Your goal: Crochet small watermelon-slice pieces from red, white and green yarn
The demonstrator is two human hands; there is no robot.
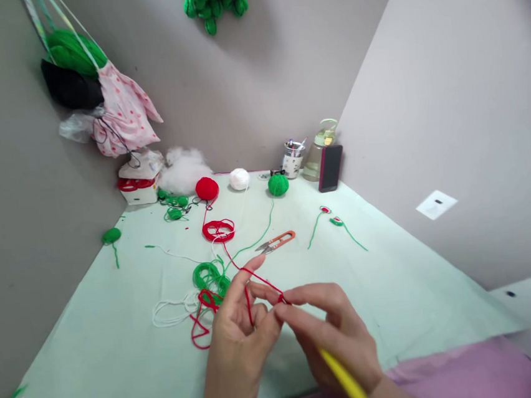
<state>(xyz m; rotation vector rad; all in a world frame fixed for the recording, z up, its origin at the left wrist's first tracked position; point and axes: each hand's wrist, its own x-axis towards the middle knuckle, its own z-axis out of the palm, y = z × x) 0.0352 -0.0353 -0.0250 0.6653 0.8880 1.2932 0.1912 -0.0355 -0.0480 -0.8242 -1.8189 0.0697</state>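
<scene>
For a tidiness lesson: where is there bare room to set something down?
Bare: right of the right hand, nearer than the green-tailed pieces; between the white loops and the table's left edge. Crowded: around the green coils beyond the left hand, and along the back.

Bulbous green yarn cluster (213, 0): cut off at top
Slim yellow-handled tool (343, 376): front part behind right hand (332, 330)
Little red yarn piece (281, 298): shape too small to tell

red yarn (261, 281): taut | small red piece (281, 298): at strand's end | yellow handle (343, 376): slanted
</scene>
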